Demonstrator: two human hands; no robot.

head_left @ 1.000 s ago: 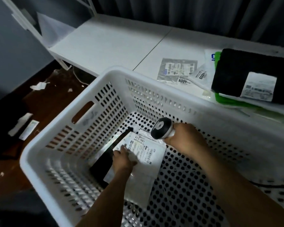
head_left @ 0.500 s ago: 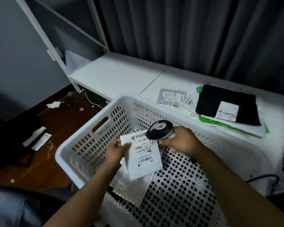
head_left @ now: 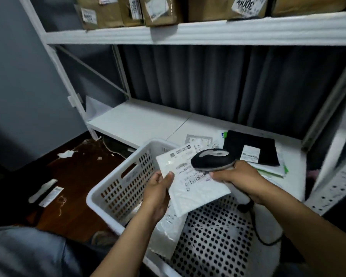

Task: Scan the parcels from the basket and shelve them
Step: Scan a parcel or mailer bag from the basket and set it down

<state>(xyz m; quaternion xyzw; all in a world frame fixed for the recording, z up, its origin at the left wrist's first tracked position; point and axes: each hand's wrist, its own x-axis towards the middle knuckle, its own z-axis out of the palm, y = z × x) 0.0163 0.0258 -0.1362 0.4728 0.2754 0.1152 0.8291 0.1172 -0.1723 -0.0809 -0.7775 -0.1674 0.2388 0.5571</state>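
Observation:
My left hand (head_left: 158, 188) pinches the left edge of a white padded parcel (head_left: 196, 188) and holds it tilted above the white perforated basket (head_left: 116, 188). Its printed label faces up. My right hand (head_left: 240, 176) grips a black and grey barcode scanner (head_left: 210, 159), whose head hovers over the label. A second pale plastic parcel (head_left: 166, 230) lies lower in the basket, partly under the held one. The scanner's black cable (head_left: 256, 226) trails down on the right.
A low white shelf (head_left: 140, 120) carries a black parcel (head_left: 250, 146) with a white label on green and white packets, plus small labelled bags (head_left: 198, 139). Brown boxes (head_left: 160, 11) line the upper shelf. Paper scraps lie on the dark floor (head_left: 68, 176).
My left hand has lifted the white parcel out of the basket bottom to chest height. The scanner came up with it, and my view rose to take in the upper shelf.

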